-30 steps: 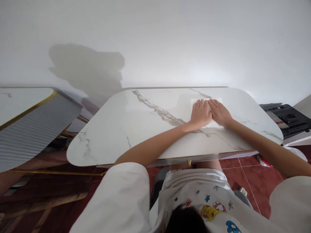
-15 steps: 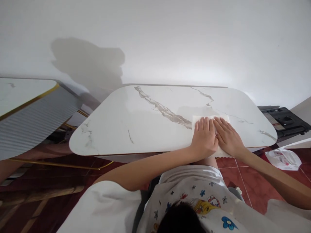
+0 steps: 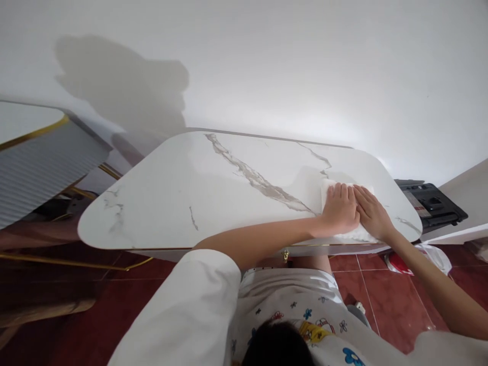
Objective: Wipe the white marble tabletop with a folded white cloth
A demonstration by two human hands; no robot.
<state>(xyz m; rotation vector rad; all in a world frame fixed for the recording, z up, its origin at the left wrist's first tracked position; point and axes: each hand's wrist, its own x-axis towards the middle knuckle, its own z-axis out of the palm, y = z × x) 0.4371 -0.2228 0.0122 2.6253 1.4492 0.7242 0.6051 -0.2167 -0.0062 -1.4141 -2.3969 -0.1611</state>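
Observation:
A thin white cloth (image 3: 354,235) lies near the right end of a white marble-patterned tabletop (image 3: 163,188); whether it is fabric or paper I cannot tell. My left hand (image 3: 341,211) presses down on it, its fingers slightly bent over the cloth near the far edge. Beside it, touching, my right hand (image 3: 373,213) rests flat on the cloth with the fingers stretched out and close together. The palms hide most of the cloth, and its near edge reaches the table's front edge.
Behind the table stands a white wall (image 3: 285,66). At left is a second cabinet (image 3: 46,157) with ribbed grey sides and gold trim. A black case (image 3: 434,203) sits past the right end. A plastic bag (image 3: 432,256) lies on the red tiled floor (image 3: 392,295).
Both hands and the cloth have slid a little to the right along the tabletop. The view has shifted and tilted slightly, showing a gold knob under the front edge.

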